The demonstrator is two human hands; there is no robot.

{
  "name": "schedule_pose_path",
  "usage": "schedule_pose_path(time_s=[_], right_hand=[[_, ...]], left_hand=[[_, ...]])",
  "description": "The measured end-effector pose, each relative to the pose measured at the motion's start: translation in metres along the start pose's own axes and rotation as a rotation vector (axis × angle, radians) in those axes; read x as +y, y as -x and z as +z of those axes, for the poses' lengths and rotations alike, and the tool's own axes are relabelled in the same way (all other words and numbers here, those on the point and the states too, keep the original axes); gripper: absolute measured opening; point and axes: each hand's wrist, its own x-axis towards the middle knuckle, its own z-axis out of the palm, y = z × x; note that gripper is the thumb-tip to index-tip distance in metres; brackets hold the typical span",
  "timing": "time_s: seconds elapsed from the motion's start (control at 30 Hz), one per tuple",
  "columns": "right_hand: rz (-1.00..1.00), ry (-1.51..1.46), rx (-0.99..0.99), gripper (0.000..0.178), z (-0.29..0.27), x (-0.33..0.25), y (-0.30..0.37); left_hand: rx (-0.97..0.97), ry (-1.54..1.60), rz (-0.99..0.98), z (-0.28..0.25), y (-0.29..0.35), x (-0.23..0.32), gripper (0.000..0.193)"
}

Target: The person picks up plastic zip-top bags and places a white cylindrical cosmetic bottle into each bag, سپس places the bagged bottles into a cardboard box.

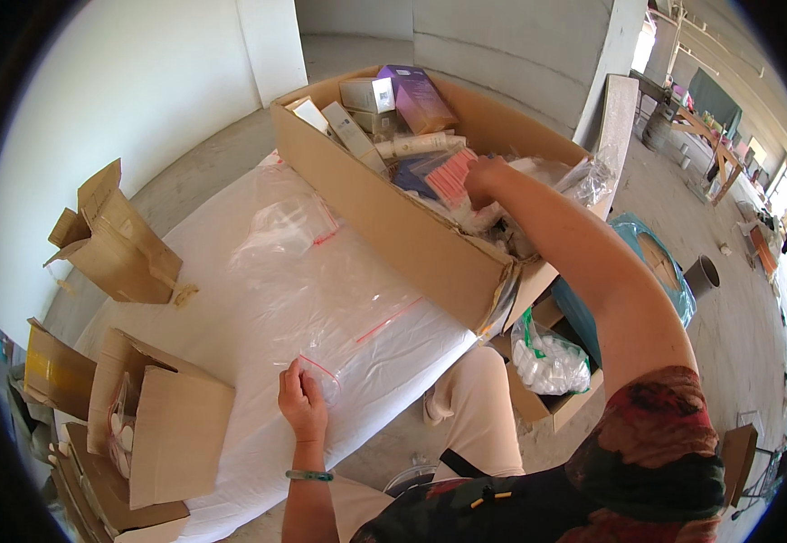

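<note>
My left hand [303,403] rests over the near edge of a white-covered table, its fingers closed on a small clear zip bag [328,380] with a red seal line. My right hand [487,184] reaches into a large open cardboard box [393,231] at the far right of the table. Its fingers are curled, and their tips are hidden among the contents. Right beside them lies a clear packet of pink sticks [450,175]. Around it are white tubes [418,145], small white cartons [355,138], a purple box [418,98] and crumpled clear plastic.
More clear zip bags [289,226] are spread over the white-covered table [222,262]. Open cartons stand at the left, one upright [127,249] and one tilted [181,434]. Below the big box, a carton holds a bag of white pieces [549,362], near a blue plastic bag [633,235].
</note>
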Motion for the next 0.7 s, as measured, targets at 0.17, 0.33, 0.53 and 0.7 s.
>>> schedule_pose_path(time_s=[0.17,0.33,0.53,0.7], right_hand=[[0.045,-0.178,-0.074,0.06,0.015,0.008,-0.014],[-0.017,-0.163,0.075,0.067,0.024,0.012,-0.01],[-0.072,-0.288,-0.25,0.066,0.024,0.016,-0.01],[-0.037,-0.184,-0.108,0.053,0.001,0.006,0.019]], left_hand=[[-0.025,0.011,-0.01,0.003,-0.001,0.002,0.028],[-0.02,0.028,-0.012,0.001,-0.002,0.003,0.028],[-0.029,0.023,-0.001,0.0,0.0,0.003,0.027],[-0.004,0.028,0.003,-0.002,-0.001,0.003,0.026]])
